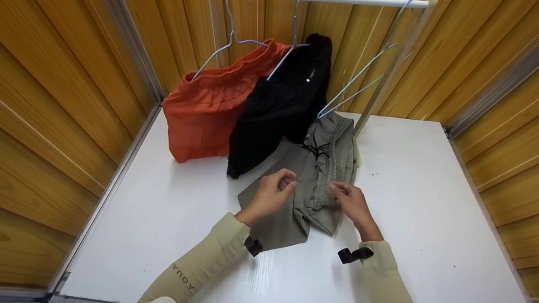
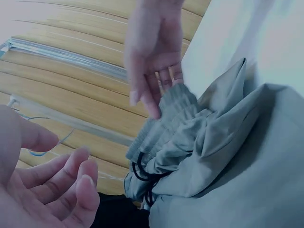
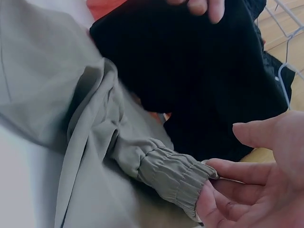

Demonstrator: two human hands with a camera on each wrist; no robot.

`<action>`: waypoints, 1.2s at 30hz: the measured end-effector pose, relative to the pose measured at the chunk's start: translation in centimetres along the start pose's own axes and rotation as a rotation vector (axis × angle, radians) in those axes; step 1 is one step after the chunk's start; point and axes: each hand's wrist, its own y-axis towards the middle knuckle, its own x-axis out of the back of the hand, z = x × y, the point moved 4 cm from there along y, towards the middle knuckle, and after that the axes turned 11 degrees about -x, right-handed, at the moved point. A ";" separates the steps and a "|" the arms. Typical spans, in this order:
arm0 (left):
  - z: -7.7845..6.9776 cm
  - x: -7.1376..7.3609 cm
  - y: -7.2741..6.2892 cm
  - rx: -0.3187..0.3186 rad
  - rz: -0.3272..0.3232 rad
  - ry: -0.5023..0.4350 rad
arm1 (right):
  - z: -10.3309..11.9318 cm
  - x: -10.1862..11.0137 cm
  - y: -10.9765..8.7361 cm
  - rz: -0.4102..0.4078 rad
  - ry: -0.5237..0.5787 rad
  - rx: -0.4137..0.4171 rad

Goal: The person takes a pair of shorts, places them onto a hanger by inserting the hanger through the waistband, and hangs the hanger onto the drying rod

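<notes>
A: Starting with the head view, how far along do things look?
B: Two pieces seem done: an orange cloth garment point(image 1: 206, 113) and a black cloth garment point(image 1: 273, 113) hang from hangers at upper centre. The grey-green cloth garment with a gathered waistband point(image 1: 286, 227) seems left over; it lies mostly on the white surface point(image 1: 421, 181), from the centre to lower centre.
A: Is it on a hanger?
B: One hanger's corner meets its top edge; I can't tell whether it goes inside.
A: Count them.
B: Three garments, three light-blue wire hangers point(image 1: 232, 33), one pale rail point(image 1: 370, 3), one black drawstring point(image 1: 318, 149), two hands.
A: And the left wrist view?
B: The left hand point(image 1: 269, 195), at lower left, is loosely bent and holds nothing. The right hand point(image 1: 353, 206) reaches down from the top to the waistband's end.
A: The right wrist view?
B: At lower right, the right hand's fingers touch the waistband's end, its thumb standing apart, so I see no firm grip. The black garment fills the upper middle; only a strip of orange shows at the top.
</notes>
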 end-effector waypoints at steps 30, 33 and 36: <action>-0.6 -3.5 -0.6 0.218 0.161 0.072 | 4.9 -2.0 -4.3 0.207 0.236 0.137; -0.6 -3.5 -0.5 0.208 0.158 0.089 | 5.1 -2.4 -4.6 0.214 0.245 0.135; -0.7 -3.5 -0.4 0.206 0.152 0.105 | 5.4 -2.8 -4.9 0.208 0.245 0.139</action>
